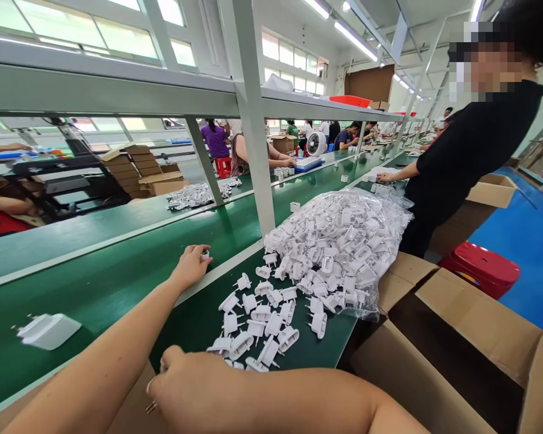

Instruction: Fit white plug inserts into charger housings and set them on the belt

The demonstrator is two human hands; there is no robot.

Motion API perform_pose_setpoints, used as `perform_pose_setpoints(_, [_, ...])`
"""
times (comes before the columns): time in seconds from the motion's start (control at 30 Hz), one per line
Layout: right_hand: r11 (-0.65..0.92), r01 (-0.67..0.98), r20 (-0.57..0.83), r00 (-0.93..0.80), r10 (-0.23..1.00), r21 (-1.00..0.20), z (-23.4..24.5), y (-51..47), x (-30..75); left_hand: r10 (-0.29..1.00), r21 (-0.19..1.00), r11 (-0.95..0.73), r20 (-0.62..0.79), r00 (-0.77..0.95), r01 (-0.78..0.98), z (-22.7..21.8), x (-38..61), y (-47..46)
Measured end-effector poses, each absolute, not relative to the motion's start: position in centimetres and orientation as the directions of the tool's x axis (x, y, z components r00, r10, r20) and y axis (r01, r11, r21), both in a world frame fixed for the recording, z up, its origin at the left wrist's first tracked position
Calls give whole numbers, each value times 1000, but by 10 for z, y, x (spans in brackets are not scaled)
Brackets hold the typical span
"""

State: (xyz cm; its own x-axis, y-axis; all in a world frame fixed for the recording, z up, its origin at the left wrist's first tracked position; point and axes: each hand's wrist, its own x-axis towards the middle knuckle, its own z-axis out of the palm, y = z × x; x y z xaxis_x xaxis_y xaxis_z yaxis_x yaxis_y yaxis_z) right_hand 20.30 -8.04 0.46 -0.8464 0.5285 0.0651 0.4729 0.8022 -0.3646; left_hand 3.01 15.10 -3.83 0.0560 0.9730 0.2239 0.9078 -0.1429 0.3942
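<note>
White moulded plastic is everywhere here: small glossy plug pieces (265,322) with rounded bodies and short prongs lie scattered on the matte green bench (199,319), between the two hands and just beyond the right one. The left hand (190,265) reaches out over the smooth green conveyor belt (95,289), its fingers curled around a single small white plug part (204,255) pinched at the fingertips, right at the pale strip that divides belt from bench. The right hand (194,389) lies close to the camera with its back up and fingers folded under; whether it has anything in its grasp cannot be told. Further right of the scattered pieces, a crinkled clear plastic bag (344,241) bulges with many more of the same white parts, its open mouth spilling toward the hands. To the left of the left hand, well apart, a flat white charger body (49,330) rests alone on the belt. Below and right of the right hand stands an open brown cardboard box (457,355) with rough matte flaps, and past it a shiny red plastic stool (482,268). A person in a black top (470,150) stands at the bench beyond the bag. No lettering can be read on any part.
</note>
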Motion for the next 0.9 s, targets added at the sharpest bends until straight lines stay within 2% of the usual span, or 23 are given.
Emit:
perform_pose_setpoints(0.07, [788,493,91,-824,559,-369,10,-75,206,963,442,-149,267,29,885,-35,25,142])
perform_pose_setpoints(0.17, [739,560,249,-708,661,-374,23,-65,215,944,552,-154,328,-44,819,-26,13,105])
perform_pose_setpoints(0.23, [660,566,353,-564,747,-493,28,-56,219,935,653,-134,332,-123,745,-21,5,67])
perform_pose_setpoints(0.3, [548,459,384,-405,830,-700,27,-46,218,940,765,-104,284,-189,635,-18,-3,25])
perform_pose_setpoints(0.37, [378,197,300,-334,893,-905,23,-37,212,953,861,-50,193,-233,506,-16,-9,-19])
perform_pose_setpoints(0.4, [258,65,221,-341,914,-964,22,-34,209,961,890,-40,160,-228,455,-16,-11,-40])
perform_pose_setpoints(0.5, [-45,-125,11,-417,909,-991,23,-34,204,977,933,-79,142,-159,352,-17,-6,-102])
perform_pose_setpoints(0.6, [-171,-140,-91,-454,886,-975,27,-41,204,989,946,-113,135,-55,305,-19,5,-147])
perform_pose_setpoints(0.7, [-181,-91,-116,-481,869,-979,28,-47,203,989,945,-145,132,65,293,-20,13,-167])
perform_pose_setpoints(0.77, [-105,-56,-64,-496,866,-993,28,-50,203,980,944,-190,166,109,271,-21,15,-171])
perform_pose_setpoints(0.9, [86,-12,79,-544,835,-996,33,-57,207,978,935,-200,209,1,293,-22,15,-170])
